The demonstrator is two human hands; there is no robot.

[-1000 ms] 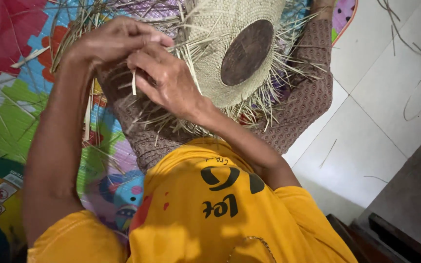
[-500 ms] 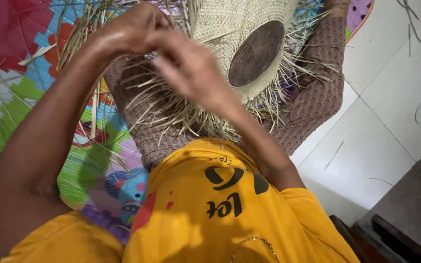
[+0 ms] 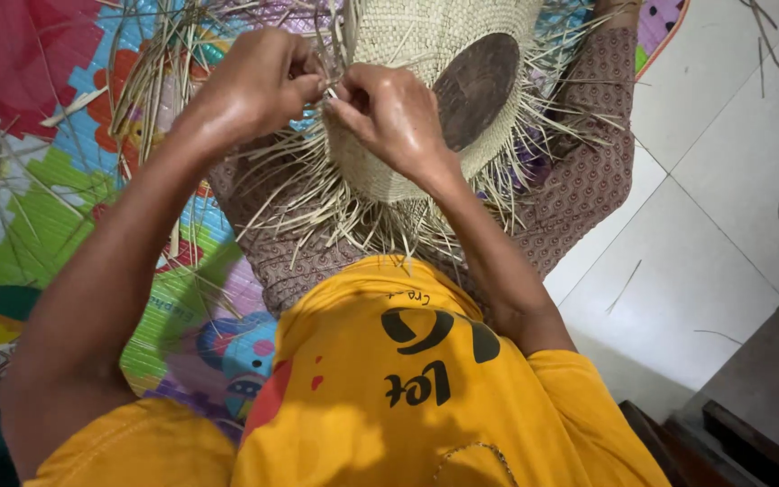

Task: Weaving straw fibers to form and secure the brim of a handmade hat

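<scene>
A half-woven straw basket (image 3: pixel 426 54) rests on my lap, with a dark round wooden form (image 3: pixel 478 88) set inside it and loose straw ends sticking out all round its rim. My left hand (image 3: pixel 259 81) pinches straw strands at the basket's near-left edge. My right hand (image 3: pixel 389 113) lies over the woven wall and pinches the same strands; the fingertips of both hands meet. My legs in patterned brown cloth (image 3: pixel 588 180) lie under the basket.
A colourful play mat (image 3: pixel 38 180) covers the floor on the left, with a bundle of loose straw (image 3: pixel 151 81) on it. White floor tiles (image 3: pixel 714 243) with stray strands lie on the right. Dark furniture (image 3: pixel 750 442) stands at the lower right.
Both hands have shifted along the basket's edge and come together fingertip to fingertip. The short straw piece seen in my right hand a second ago is no longer visible.
</scene>
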